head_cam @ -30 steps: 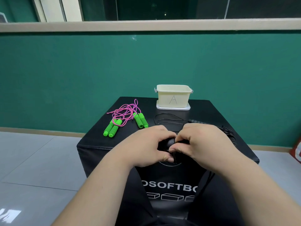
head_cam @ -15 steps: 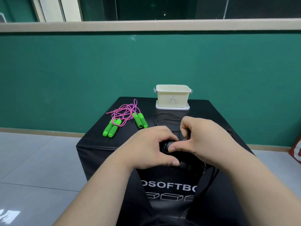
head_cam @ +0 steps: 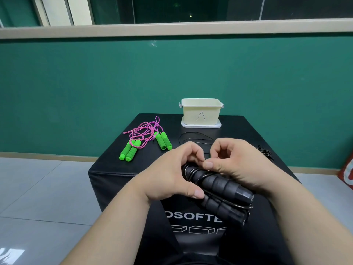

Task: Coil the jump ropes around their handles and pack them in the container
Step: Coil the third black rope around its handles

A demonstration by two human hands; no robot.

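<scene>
Closest to you, your left hand [head_cam: 172, 178] was wrapped around the black handles [head_cam: 219, 186], thumb tucked underneath and fingers curled over the far end. Your right hand [head_cam: 240, 165] came in from the other side with its fingers curled and the thumb pressed down on the top handle. I couldn't tell if it was also pinching the cord.

The two handles sat side by side, held just above the near edge of the black box [head_cam: 248, 131] and tilted down to your right. They were ribbed matte foam grips with smooth, glossy plastic caps at the low end. A few turns of thin, shiny black cord [head_cam: 194, 138] were wound round them, and the rest lay in loose loops on the box top behind your hands, with another tangle out by the right edge.

The box looked like padded vinyl, with white lettering on its front face.

Further back on the left were two pairs of bright green handles [head_cam: 131, 150], chunky ribbed foam, with a braided pink cord [head_cam: 145, 131] in a messy heap between them.

At the far edge stood the container [head_cam: 200, 113], a cream plastic tub with rounded corners, open on top, with an "A" drawn on the front. It sat on a white lid [head_cam: 201, 125].

Behind all that were a flat green wall [head_cam: 76, 92] and a grey tiled floor [head_cam: 38, 188].
</scene>
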